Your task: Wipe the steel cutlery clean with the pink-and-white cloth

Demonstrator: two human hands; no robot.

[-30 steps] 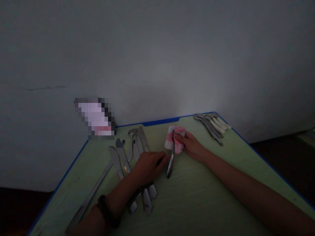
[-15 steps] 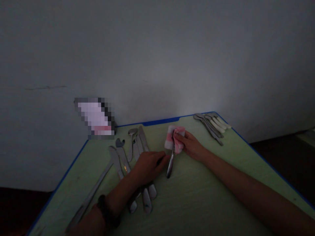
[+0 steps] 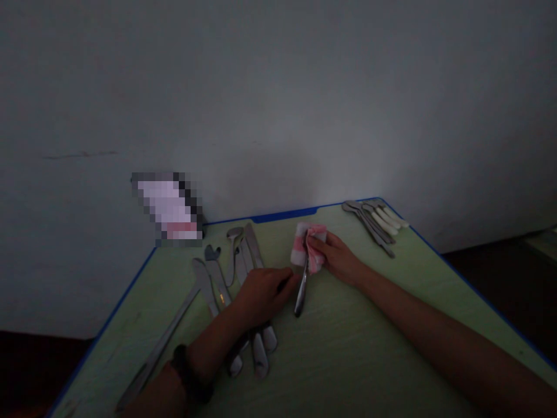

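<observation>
Head view: our 2 hands meet at 1 shiny metal utensil, its upper end in a pink-and-white cloth.
Our right hand (image 3: 338,255) pinches the soft pink-and-white cloth (image 3: 299,251) around the shiny metal utensil (image 3: 300,295), which slants over the pale green, blue-edged table (image 3: 348,354). Our left hand (image 3: 259,296) is bent narrow just beside its handle; whether the fingers grip it, we cannot tell. Under and beside our left forearm lie loose silver knives and spoons (image 3: 204,281); white-handled metal cutlery (image 3: 385,220) lies near the far right corner. We judge that a loose pinch could let the smooth utensil slide out of the cloth, and that our low left wrist could nudge the overlapping knives.
</observation>
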